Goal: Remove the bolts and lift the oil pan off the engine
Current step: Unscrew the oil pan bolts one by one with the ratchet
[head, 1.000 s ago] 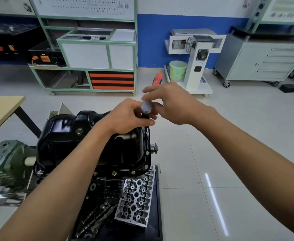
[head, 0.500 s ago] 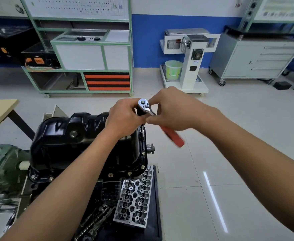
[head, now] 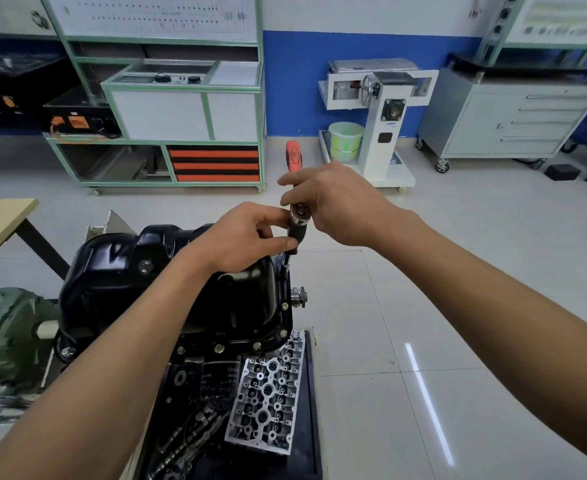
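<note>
1. The left hand [head: 247,237] is pinching the black extension [head: 295,233] just under the ratchet head, with fingers and thumb curled round it.
2. The right hand [head: 337,202] is gripping the ratchet [head: 300,213], whose red handle [head: 294,155] is pointing away toward the far wall.
3. The extension is running down to the flange at the far right edge of the oil pan [head: 129,271].
4. The pan is sitting on the engine [head: 181,379], with bolts [head: 218,348] showing along its near flange.
5. A cylinder head [head: 268,389] is lying in the black tray [head: 311,427] just in front.
</note>
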A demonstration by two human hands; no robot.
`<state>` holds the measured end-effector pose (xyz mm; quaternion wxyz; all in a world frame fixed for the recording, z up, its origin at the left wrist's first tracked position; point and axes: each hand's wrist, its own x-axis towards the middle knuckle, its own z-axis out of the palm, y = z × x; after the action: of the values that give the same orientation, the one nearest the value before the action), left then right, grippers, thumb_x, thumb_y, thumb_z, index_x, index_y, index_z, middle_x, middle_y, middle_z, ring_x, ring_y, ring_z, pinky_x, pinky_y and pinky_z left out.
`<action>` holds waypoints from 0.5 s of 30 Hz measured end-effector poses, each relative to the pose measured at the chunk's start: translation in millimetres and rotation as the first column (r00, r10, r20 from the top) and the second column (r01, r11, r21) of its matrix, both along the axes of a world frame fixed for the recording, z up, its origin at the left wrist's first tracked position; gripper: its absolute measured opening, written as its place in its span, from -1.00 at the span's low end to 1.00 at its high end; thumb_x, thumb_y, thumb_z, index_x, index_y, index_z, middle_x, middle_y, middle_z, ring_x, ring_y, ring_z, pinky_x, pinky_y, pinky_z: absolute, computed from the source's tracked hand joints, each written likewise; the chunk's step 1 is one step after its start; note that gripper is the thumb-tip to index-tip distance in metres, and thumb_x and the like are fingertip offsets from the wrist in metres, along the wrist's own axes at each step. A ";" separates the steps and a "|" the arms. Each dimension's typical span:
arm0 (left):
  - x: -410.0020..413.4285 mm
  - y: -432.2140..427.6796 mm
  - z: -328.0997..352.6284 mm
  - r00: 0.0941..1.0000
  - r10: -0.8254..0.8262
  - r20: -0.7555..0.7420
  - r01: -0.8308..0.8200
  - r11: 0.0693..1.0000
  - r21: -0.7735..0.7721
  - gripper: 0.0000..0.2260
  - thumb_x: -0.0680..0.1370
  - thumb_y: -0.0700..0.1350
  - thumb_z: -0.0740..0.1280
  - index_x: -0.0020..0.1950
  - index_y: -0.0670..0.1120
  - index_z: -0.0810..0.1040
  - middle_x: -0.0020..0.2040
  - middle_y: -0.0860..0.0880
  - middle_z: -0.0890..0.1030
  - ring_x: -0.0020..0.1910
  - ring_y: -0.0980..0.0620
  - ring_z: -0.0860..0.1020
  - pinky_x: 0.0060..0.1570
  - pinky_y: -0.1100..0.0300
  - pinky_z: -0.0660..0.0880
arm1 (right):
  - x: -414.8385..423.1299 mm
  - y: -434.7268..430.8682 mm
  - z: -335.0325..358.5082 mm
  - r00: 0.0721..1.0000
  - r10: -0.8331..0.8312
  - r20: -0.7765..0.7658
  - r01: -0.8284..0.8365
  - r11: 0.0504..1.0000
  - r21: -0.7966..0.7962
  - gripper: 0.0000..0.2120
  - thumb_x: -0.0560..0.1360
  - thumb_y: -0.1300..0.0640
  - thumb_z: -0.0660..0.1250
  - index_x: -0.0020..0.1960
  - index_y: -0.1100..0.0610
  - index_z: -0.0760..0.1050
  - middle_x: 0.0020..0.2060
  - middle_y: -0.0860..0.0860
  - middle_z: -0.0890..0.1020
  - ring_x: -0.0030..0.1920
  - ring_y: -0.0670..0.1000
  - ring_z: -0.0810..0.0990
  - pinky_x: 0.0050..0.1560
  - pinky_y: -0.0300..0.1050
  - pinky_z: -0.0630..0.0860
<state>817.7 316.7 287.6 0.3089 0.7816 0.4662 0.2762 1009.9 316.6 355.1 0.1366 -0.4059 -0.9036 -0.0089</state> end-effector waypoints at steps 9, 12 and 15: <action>11.0 3.8 -8.7 0.985 0.157 0.068 -0.162 0.983 0.083 -0.80 0.43 0.06 0.58 -0.03 0.20 0.60 -0.11 0.32 0.67 -0.45 0.17 0.42 -0.24 0.13 0.38 | 4.4 -17.0 14.0 0.949 -0.304 0.080 0.313 0.937 -0.156 -0.68 0.46 -0.10 0.43 0.09 0.09 0.65 -0.14 0.04 0.66 -0.08 0.12 0.63 -0.19 -0.03 0.54; 15.5 2.4 -13.1 0.961 0.275 0.003 -0.271 0.948 0.168 -0.70 0.31 0.26 0.51 -0.17 0.18 0.48 -0.31 0.35 0.56 -0.39 0.20 0.45 -0.30 0.15 0.32 | -3.6 -27.8 11.3 0.957 -0.288 0.036 0.284 0.907 -0.311 -0.59 0.43 -0.20 0.45 -0.03 0.17 0.66 -0.29 0.08 0.67 -0.22 0.10 0.68 -0.16 0.05 0.64; 17.8 4.1 -14.9 0.945 0.326 -0.008 -0.318 0.928 0.196 -0.64 0.24 0.32 0.38 -0.17 0.15 0.39 -0.28 0.22 0.55 -0.35 0.13 0.45 -0.32 0.13 0.32 | -4.3 -26.4 12.1 0.960 -0.275 0.046 0.275 0.905 -0.324 -0.62 0.44 -0.17 0.45 0.00 0.15 0.67 -0.24 0.11 0.70 -0.17 0.13 0.67 -0.11 0.10 0.64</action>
<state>835.6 320.8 272.7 0.1731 0.7261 0.5653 0.3510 1005.6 290.2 367.2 0.0649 -0.5460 -0.8262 0.1224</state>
